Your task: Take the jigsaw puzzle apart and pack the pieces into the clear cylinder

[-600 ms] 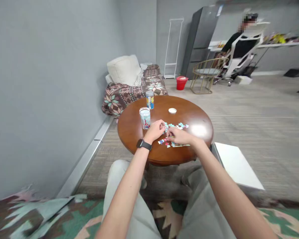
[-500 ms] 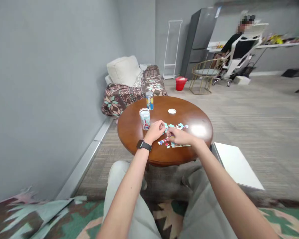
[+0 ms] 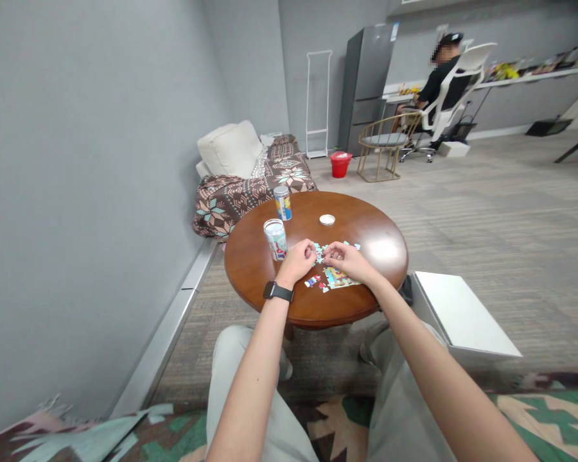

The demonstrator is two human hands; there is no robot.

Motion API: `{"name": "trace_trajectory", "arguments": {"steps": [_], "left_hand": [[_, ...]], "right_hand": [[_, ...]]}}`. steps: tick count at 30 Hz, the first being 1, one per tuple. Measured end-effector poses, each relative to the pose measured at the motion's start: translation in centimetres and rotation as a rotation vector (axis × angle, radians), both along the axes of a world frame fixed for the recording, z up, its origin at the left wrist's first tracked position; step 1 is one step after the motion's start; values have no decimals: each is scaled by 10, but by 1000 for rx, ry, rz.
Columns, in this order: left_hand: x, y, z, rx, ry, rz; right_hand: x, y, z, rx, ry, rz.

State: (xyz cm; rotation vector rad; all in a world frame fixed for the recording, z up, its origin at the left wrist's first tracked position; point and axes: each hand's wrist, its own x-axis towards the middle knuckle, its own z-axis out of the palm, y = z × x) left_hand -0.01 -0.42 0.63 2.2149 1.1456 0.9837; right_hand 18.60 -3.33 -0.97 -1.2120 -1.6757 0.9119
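Small coloured puzzle pieces [image 3: 337, 278] lie on a round brown wooden table [image 3: 380, 256]. My left hand [image 3: 298, 258], with a black watch on the wrist, has its fingers pinched together over the pale blue pieces. My right hand [image 3: 345, 258] is curled the same way, fingertips meeting the left hand's over those pieces. What each pinch holds is too small to make out. A partly joined patch of pieces lies just in front of my right hand.
Two printed cans [image 3: 275, 239] [image 3: 282, 202] and a small white lid [image 3: 326, 219] stand on the table. A white box [image 3: 462, 314] sits right of it. A patterned sofa with a cushion [image 3: 231, 149], a red bucket [image 3: 340, 163], a gold chair [image 3: 385, 144] and a seated person [image 3: 438, 77] are farther back.
The head camera has tilted and shifted, so the room looks farther off. My right hand has moved a little away from me, uncovering the joined patch; the left hand has scarcely moved.
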Motion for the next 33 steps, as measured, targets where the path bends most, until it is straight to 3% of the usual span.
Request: {"name": "trace_trajectory", "arguments": {"steps": [7, 10, 14, 18, 21, 25, 29, 33], "left_hand": [[-6, -10, 13, 85, 93, 54], [-12, -27, 21, -4, 191, 135], [-26, -53, 20, -157, 282, 74], [-31, -63, 11, -137, 313, 60], [-29, -60, 8, -166, 297, 81], [-27, -57, 8, -210, 275, 98], [-24, -54, 9, -216, 229, 106], [-20, -48, 6, -219, 162, 142]], "right_hand": [[-4, 10, -2, 19, -201, -61], [-5, 15, 3, -19, -189, -44], [-4, 20, 10, -176, 123, -18], [1, 20, 15, -208, 564, -185], [8, 17, 19, -167, 724, -298], [21, 10, 23, -151, 701, -387], [20, -2, 24, -168, 621, -385], [12, -10, 23, -63, 490, -378]]}}
